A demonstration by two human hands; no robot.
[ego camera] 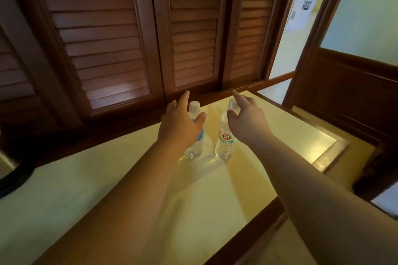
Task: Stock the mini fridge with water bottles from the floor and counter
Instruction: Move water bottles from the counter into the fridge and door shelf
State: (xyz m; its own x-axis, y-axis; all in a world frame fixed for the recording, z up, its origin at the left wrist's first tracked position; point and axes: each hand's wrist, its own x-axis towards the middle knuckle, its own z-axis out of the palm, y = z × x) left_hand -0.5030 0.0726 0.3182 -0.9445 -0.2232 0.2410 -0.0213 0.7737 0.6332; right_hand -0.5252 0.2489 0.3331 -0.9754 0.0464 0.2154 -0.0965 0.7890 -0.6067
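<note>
Two water bottles upright on the pale counter (107,178), near the louvred doors (103,49): blue-label bottle (195,148), red-label bottle (225,146), close together. Left hand (178,125) spread open around the first, right hand (247,120) open beside the second; neither gripping yet. No fridge in view; stocking judged barely begun from here.

Two bottles (225,144) side by side on counter (86,189)

Clear glossy plastic bottles (225,146), smooth pale counter (107,178), perhaps laminate; dark wooden louvred shutters (103,34).
</note>
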